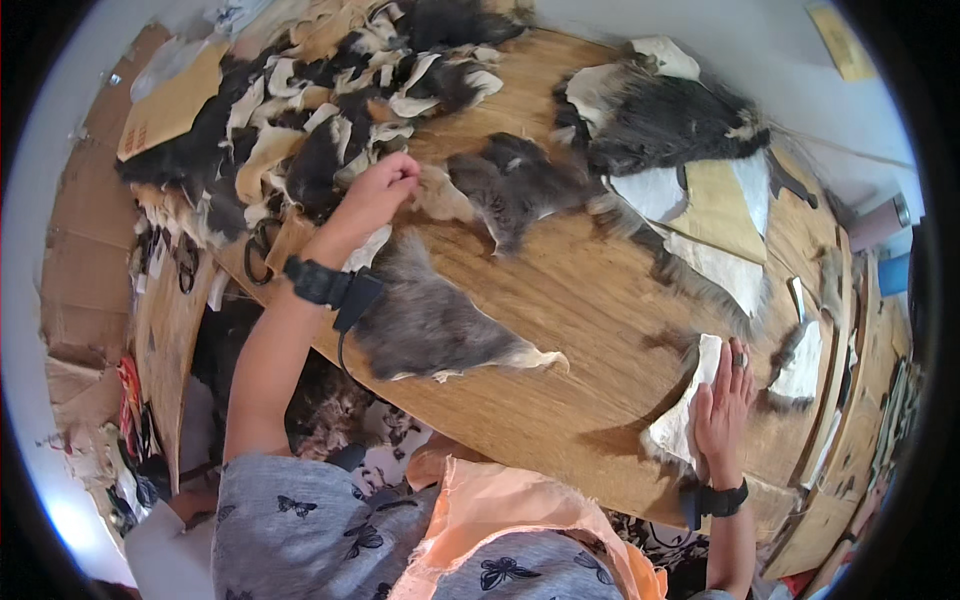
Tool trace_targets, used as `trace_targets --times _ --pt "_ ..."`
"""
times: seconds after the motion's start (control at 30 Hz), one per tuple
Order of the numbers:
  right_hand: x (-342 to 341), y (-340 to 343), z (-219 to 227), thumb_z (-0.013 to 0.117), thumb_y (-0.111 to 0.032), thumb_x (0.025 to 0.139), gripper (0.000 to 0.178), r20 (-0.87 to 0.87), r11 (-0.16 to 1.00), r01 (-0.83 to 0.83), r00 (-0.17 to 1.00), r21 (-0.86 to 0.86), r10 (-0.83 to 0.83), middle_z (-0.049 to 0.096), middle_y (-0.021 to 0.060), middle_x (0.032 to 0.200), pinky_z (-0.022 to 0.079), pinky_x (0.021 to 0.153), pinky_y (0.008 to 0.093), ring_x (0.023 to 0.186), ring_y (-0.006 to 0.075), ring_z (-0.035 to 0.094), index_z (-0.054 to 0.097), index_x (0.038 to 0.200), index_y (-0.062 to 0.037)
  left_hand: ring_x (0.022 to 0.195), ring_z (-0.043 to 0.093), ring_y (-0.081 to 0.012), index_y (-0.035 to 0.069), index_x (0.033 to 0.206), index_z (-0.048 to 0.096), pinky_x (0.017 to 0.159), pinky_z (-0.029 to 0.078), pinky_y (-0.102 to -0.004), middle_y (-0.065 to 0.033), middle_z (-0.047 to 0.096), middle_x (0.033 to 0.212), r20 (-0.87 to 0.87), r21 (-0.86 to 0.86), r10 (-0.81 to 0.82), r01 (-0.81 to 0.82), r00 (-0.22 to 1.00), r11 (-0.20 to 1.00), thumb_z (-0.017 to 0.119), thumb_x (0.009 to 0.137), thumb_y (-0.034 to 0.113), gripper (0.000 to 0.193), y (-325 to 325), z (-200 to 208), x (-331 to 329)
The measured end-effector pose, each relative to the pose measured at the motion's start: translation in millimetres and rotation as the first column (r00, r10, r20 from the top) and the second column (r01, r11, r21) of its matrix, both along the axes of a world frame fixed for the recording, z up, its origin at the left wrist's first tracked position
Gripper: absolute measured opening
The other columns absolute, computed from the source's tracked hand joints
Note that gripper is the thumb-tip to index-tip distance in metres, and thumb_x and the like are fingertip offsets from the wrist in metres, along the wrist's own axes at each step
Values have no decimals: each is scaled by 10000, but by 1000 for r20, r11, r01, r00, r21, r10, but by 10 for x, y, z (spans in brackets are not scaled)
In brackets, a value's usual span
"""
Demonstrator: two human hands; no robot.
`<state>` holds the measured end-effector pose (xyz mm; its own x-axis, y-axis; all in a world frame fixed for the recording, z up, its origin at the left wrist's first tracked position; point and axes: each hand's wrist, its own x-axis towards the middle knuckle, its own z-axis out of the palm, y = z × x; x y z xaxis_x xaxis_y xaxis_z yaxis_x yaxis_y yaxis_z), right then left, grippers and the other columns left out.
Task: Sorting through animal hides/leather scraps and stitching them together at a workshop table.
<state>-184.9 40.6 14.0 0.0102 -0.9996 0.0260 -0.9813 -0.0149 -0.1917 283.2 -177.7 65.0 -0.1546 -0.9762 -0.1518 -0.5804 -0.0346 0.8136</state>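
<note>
The fingers (pixel 407 163) of the left hand (pixel 378 192) are curled in, close by the pale end of a brown-grey fur piece (pixel 515 190); whether they pinch that end, I cannot tell. The fingers of the right hand (pixel 722 415) are straight and close together, resting flat on the white skin side of a small fur piece (pixel 678 425) and gripping nothing.

From the left, cardboard (pixel 85 250) stands beside black loops like scissor handles (pixel 187 268). A yellow sheet (pixel 175 112) lies against a heap of dark, white and tan fur scraps (pixel 310 120) at the back of the wooden surface (pixel 590 310). In front of the heap, below the left hand, a grey three-cornered piece of fur (pixel 425 320) lies near the front edge. The brown-grey piece lies behind it, at the middle. Farther right, a large dark fur (pixel 670 120) lies at the back, with a yellow pattern (pixel 722 212) just in front of it, over white skin. The small piece is under the right hand near the front, and another white scrap with a furry edge (pixel 798 365) lies just to its right
</note>
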Motion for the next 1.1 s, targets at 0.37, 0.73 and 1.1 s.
trace_targets --times 0.37,0.73,1.1 --pt "-16 67 -51 457 -297 843 596 -2 998 36 999 -52 -36 310 142 1414 161 1071 444 1333 324 222 317 1362 -40 725 558 -112 92 1029 519 646 485 -245 -46 595 953 -540 473 233 63 809 879 519 898 135 137 456 -29 -1019" --pt "-461 -88 5 530 -134 849 318 615 939 291 780 -185 -120 525 164 1176 443 836 354 1015 316 544 528 1151 -32 776 591 -170 9 893 603 734 459 -269 -54 620 864 101 -177 -596 604 797 777 525 856 78 111 1267 167 -2344" --pt "-701 -441 101 612 -214 813 217 489 965 261 840 18 -236 626 153 809 473 664 330 726 251 603 627 894 -14 1302 221 -395 -81 1290 335 1035 219 -510 -249 259 1389 578 -343 -642 864 504 369 550 824 420 717 1601 -461 -3272"
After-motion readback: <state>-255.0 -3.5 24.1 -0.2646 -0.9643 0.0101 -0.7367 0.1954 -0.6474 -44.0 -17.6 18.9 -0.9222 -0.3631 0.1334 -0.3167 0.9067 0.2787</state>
